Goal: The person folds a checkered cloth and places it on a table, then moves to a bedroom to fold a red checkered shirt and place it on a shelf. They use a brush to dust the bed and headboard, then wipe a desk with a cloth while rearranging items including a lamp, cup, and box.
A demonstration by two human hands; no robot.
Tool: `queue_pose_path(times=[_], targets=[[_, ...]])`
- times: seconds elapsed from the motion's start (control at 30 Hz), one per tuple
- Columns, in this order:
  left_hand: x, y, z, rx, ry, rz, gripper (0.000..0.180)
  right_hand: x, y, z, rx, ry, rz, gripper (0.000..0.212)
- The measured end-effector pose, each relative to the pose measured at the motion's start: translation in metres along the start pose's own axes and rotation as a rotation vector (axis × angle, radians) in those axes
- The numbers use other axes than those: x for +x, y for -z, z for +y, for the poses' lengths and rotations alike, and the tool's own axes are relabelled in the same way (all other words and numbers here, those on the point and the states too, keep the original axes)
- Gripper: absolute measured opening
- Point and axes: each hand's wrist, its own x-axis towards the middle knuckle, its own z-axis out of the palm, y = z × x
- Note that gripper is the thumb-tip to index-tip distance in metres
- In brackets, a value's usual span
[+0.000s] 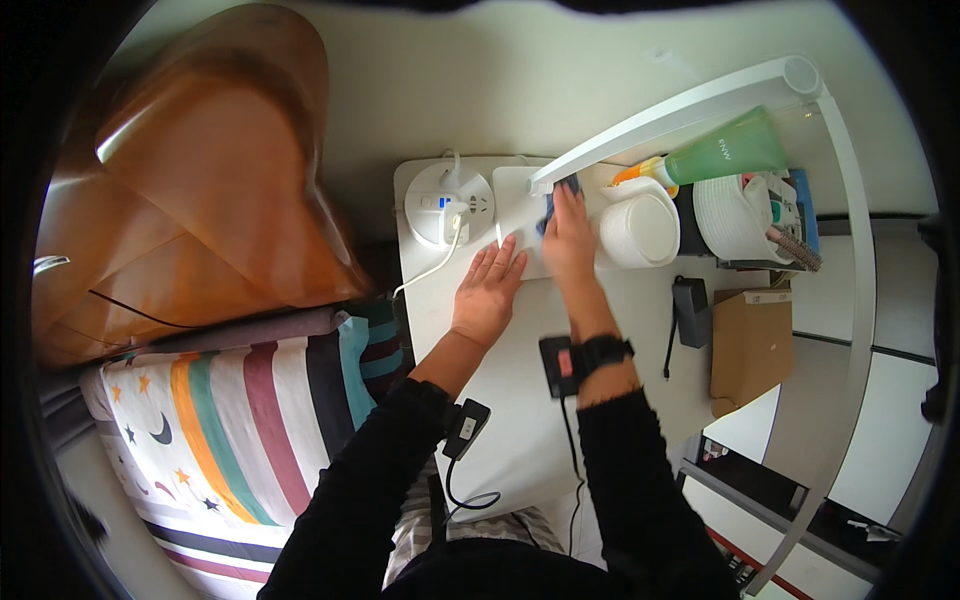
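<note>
My left hand (489,288) lies flat at the near edge of a white rectangular base (512,205) on the desk, its fingers stretched out and holding nothing. With my right hand (572,235) I press a dark blue cloth (545,218) onto that base, close to the lower end of a white bar (650,120). Much of the cloth is hidden under my fingers. Just right of my right hand stands a white cylindrical container (640,231). Left of the base sits a round white power socket (427,215) with a white plug and cable in it.
A green squeeze tube (730,145), a white ribbed cup (715,220) and a round hairbrush (795,247) crowd the desk's right back. Nearer are a black adapter (691,312) and a brown cardboard box (750,350). A striped bed (230,420) and brown headboard (220,170) adjoin on the left.
</note>
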Motion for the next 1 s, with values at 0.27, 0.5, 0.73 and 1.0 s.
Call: queue_pose_path(times=[0.27, 0.5, 0.73, 1.0], targets=[[-0.009, 0.004, 0.003, -0.158, 0.083, 0.16, 0.035, -0.08, 0.012, -0.035, 0.072, 0.161, -0.038, 0.048], [-0.012, 0.005, -0.006, -0.193, 0.083, 0.091, 0.029, -0.006, -0.013, -0.06, -0.071, 0.149, -0.117, 0.046], [-0.012, 0.004, -0.005, -0.215, 0.056, 0.139, 0.025, 0.013, -0.031, -0.07, -0.154, 0.038, -0.032, 0.048], [-0.013, 0.004, 0.0, -0.216, 0.153, 0.157, 0.025, -0.076, 0.021, -0.053, 0.062, 0.037, -0.063, 0.044]])
